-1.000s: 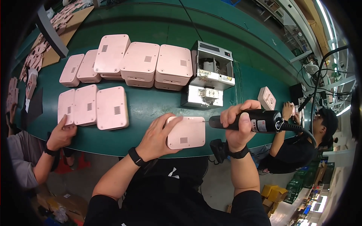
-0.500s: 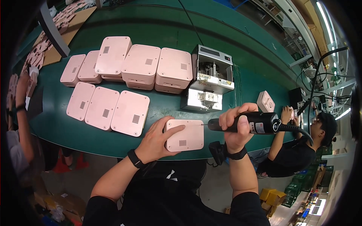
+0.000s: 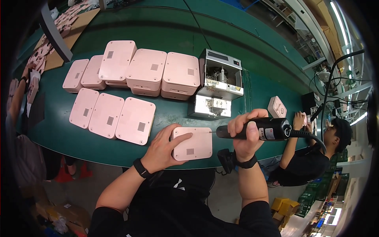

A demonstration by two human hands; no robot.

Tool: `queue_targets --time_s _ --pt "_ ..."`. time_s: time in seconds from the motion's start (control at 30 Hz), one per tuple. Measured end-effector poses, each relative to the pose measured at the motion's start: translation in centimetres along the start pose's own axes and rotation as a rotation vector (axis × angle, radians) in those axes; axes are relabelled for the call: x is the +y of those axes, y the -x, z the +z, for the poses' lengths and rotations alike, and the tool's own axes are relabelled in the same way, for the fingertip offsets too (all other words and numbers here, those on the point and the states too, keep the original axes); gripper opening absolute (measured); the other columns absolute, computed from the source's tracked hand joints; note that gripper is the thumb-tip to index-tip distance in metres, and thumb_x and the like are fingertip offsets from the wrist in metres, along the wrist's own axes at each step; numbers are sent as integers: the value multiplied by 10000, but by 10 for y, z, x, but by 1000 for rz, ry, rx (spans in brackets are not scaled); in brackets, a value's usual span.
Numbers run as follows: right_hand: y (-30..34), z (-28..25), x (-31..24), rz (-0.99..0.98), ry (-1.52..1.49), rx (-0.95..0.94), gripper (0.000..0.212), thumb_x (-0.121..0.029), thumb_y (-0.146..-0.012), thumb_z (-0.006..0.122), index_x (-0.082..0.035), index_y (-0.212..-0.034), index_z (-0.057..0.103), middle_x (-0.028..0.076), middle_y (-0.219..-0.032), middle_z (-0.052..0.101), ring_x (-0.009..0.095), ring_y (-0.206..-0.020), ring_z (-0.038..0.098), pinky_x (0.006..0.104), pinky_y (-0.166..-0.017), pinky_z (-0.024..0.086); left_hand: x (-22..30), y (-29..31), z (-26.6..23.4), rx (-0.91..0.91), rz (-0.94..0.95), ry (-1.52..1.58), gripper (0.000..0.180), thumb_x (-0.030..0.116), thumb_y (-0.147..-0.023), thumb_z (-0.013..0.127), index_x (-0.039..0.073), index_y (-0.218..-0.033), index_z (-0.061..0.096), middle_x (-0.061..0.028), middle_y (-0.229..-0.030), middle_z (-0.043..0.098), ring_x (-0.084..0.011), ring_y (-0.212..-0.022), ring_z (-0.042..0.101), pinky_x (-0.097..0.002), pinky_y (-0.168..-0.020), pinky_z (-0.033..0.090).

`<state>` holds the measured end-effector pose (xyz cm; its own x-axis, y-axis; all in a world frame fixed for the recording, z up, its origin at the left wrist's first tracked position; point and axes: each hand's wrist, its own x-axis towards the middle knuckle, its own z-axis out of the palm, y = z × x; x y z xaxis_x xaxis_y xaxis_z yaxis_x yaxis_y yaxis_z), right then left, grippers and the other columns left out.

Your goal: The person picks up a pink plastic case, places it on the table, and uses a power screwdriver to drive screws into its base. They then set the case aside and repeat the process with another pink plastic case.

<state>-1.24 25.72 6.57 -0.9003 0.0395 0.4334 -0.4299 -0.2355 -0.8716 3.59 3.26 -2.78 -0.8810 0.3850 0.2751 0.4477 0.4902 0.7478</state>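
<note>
Pressing down on a pink housing, the left hand lies flat with fingers spread over its left half; the housing sits at the near edge of the green counter. Right hand has fingers wrapped closed around a black electric screwdriver, held level, its bit tip touching the housing's upper right corner. Three flat pink housings lie in a row just left of the held one. Taller pink housings are stacked behind them. A grey screw feeder stands just beyond the held housing. Another person works at the right edge.
</note>
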Motion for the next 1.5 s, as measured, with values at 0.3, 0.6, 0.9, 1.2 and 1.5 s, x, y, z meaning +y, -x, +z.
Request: queue_targets --time_s 0.3,0.6,0.9,1.2,1.5 --pt "-2 -3 0 42 -27 -62 300 -245 -901 611 -79 -1027 394 74 -640 483 153 -497 448 311 -494 430 1 2 0 -8 -11 41 784 233 -580 900 199 -1304 602 -158 -1341 461 -382 -1202 517 -441 -1016 448" --pt "-3 -4 -1 69 -14 -133 307 -257 -899 621 -77 -1025 407 73 -637 482 158 -482 450 322 -497 439 0 -1 -4 -45 1 23 796 234 -577 899 202 -1312 596 -158 -1348 458 -381 -1213 509 -446 -1021 445" --pt "-38 1 -18 -124 -75 16 248 -241 -936 568 -72 -1061 434 73 -646 494 165 -483 458 342 -503 440 2 -8 6 -12 0 -5 795 241 -577 892 205 -1314 595 -154 -1350 460 -370 -1236 494 -451 -1043 423" --pt "-49 12 -13 -4 57 39 204 -228 -953 530 -66 -1043 446 75 -654 502 168 -487 468 353 -506 440 0 -23 15 -25 19 -3 781 281 -609 871 226 -1330 575 -137 -1343 452 -374 -1235 485 -471 -1076 398" --pt "-30 17 -5 -31 -25 -11 213 -229 -945 539 -65 -1038 440 85 -653 497 170 -494 469 344 -496 438 -1 -24 15 -23 14 16 774 287 -614 868 222 -1328 575 -140 -1345 450 -377 -1240 479 -478 -1071 398"
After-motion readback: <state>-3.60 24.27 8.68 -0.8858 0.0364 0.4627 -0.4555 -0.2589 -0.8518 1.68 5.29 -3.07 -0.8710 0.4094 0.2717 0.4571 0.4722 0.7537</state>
